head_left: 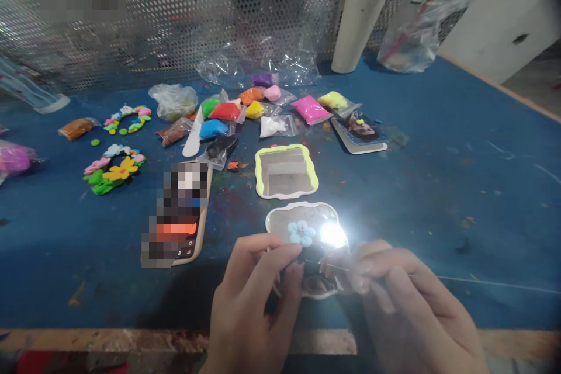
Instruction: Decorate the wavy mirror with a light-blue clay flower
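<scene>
A light blue clay flower [301, 234] shows over a white-framed mirror [302, 207] with a wavy edge. My left hand [258, 286] has thumb and index finger at the flower's lower edge, seemingly pinching it; whether the flower touches the glass I cannot tell. To the right, my right hand [407, 298] is closed in a pinch at the mirror's edge. Something thin seems to be in its fingers, but glare and blur hide what it is. Just beyond lies a second mirror [287, 170], its frame partly covered with yellow-green clay.
Several bags of coloured clay, including a red one [225, 111], lie farther back around a white spatula [193, 139]. A phone [177, 216] and two flowered clay rings [114, 169] are on the left. A tall cup [366, 17] stands behind, beside a plastic bag [409, 41].
</scene>
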### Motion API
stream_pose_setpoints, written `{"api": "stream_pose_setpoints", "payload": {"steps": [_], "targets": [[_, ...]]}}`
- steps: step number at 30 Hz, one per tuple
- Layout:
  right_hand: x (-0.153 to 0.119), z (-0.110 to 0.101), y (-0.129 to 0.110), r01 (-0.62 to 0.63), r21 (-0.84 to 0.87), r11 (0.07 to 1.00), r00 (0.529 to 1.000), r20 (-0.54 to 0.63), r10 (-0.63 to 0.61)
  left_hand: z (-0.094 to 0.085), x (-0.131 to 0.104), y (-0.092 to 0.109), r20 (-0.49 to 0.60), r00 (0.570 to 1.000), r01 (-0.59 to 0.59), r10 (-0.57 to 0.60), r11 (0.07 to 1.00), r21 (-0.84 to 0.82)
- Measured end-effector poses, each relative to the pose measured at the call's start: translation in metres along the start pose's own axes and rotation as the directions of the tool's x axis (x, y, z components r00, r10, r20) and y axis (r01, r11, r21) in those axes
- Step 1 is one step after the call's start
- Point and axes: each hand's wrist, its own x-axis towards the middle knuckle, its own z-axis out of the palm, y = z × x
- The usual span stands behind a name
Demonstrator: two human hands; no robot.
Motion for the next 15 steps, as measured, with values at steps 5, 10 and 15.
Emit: {"api": "stream_pose_setpoints", "payload": {"steps": [5,10,15], "targets": [[0.002,0.001,-0.004,-0.058,0.011,0.998,0.998,-0.012,0.058,-0.003,0.008,0.006,-0.046,0.998,-0.050,0.049,0.999,-0.015],[0.008,-0.003,-0.010,-0.054,-0.005,0.999,0.998,-0.036,0.054,-0.004,0.017,0.012,-0.030,0.998,-0.060,0.058,0.996,-0.070],[0.017,-0.009,-0.015,0.048,0.015,0.999,0.994,-0.095,-0.047,0.001,0.021,0.016,-0.075,0.997,-0.023,0.019,0.998,-0.064]]}}
